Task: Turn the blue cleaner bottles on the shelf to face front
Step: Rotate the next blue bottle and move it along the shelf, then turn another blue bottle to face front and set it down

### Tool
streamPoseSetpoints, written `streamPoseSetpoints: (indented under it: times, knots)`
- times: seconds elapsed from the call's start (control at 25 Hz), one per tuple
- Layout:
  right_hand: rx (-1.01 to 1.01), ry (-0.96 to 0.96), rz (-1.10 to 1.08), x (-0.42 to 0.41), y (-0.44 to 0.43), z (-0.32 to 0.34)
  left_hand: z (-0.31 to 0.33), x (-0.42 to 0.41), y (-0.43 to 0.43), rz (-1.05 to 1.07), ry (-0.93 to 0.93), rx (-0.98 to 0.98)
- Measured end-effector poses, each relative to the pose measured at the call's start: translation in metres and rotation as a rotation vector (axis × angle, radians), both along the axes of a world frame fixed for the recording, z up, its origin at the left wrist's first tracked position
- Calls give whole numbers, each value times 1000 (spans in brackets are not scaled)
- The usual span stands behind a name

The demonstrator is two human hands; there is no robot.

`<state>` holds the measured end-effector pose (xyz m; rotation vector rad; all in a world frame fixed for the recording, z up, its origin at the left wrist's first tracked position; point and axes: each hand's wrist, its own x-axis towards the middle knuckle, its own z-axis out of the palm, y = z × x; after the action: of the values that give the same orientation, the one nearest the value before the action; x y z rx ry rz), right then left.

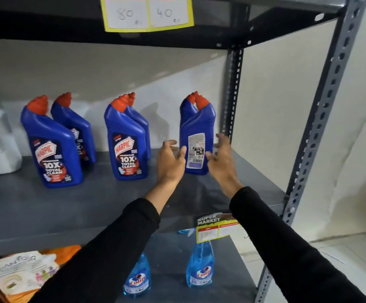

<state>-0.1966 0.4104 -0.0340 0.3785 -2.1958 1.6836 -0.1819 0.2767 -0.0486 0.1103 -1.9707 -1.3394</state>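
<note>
1. Six blue cleaner bottles with red caps are seen in three pairs on the grey shelf (pixel 35 206).
2. The left front bottle (pixel 52 147) and the middle front bottle (pixel 126 144) are shown with their Harpic labels forward; a second bottle stands behind each.
3. The right front bottle (pixel 197 138) is stood upright near the shelf's right end, its white back label with barcode turned forward, another bottle just behind it.
4. The left hand (pixel 170 162) is held at that bottle's left side, fingers spread, thumb at its edge; firm contact cannot be told.
5. The right hand (pixel 221 158) is held at its right side, fingers loosely spread, nothing gripped.
6. Two light blue spray bottles (pixel 199 267) are seen on the shelf below.
</note>
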Motion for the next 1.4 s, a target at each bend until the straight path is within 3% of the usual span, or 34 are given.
streamPoseSetpoints:
  times: [0.08,0.32,0.44,0.64,0.8,0.96,1.12,1.4]
  knots:
    - [27,-103,117,-5,2,-9,-6,-5,5,-46,-98,17]
    - [-11,-51,69,1,-2,-5,5,2,10,-27,-61,-36]
    - [-17,85,-3,5,-3,16,26,5,18,-95,-17,-19]
    - [37,317,-26,15,-10,30,64,5,40,-304,14,274]
    - [-84,246,78,11,-5,29,52,5,22,-415,78,379]
    - [-247,-22,324,2,3,23,41,2,5,-491,140,278]
    - [-131,1,187,-8,5,16,31,-4,1,-474,87,254]
    - [-51,-47,183,-27,12,-2,8,-13,2,-383,86,174]
